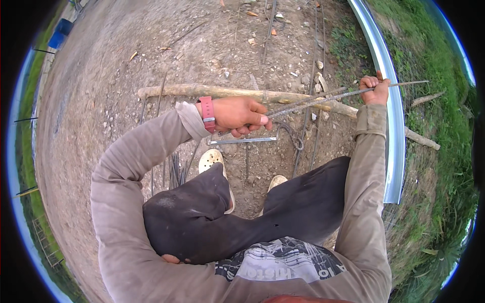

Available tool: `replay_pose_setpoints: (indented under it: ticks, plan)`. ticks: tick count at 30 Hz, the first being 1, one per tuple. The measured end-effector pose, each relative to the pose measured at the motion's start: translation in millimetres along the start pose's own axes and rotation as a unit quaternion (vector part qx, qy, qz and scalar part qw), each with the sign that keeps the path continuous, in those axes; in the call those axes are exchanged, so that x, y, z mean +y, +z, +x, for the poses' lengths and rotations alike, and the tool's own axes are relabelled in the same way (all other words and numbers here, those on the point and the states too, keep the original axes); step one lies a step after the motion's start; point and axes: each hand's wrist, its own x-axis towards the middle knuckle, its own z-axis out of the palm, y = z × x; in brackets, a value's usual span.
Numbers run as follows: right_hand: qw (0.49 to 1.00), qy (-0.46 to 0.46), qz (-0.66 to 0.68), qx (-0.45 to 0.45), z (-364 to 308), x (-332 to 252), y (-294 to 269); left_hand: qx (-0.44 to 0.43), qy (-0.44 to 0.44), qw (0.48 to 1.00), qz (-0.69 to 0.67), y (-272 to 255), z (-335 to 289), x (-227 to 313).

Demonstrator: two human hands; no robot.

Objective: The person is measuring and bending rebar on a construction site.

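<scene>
My left hand (241,117), with a red watch (207,114) on its wrist, is closed around thin steel rebar (303,106). Farther right, my right hand (375,91) grips the rebar too, and its tip juts out past that fist. A second rod seems to run close alongside between the hands; whether both hands hold it, I cannot tell. Beneath the rebar a wooden pole (202,91) lies across the ground. Just below my left hand there is a slim metal frame (242,141), like a hacksaw's, partly hidden by that hand.
Several rebar rods (269,33) lie scattered on the stony dirt, some near my light clogs (211,159). A long shiny metal channel (380,45) borders the right side, with branches (422,138) and grass (439,60) beyond. A blue barrel (60,33) stands far left.
</scene>
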Motion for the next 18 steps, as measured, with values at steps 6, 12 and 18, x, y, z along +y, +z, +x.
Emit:
replay_pose_setpoints:
  ticks: [6, 12, 18]
  plan:
    - [1.000, -0.001, 0.013, 0.004, 2.0, -2.2, -0.6, -0.006, -0.008, 1.000, -0.018, -0.6, -3.0, 3.2]
    - [1.000, -0.028, -0.004, 0.008, -0.2, -9.6, -2.9, 0.036, -0.026, 0.998, 0.038, 3.3, 7.2, 7.3]
    - [0.988, 0.052, -0.143, -0.033, -11.2, 38.2, 9.7, 0.241, 0.098, 0.916, 0.306, -17.4, 2.7, -52.3]
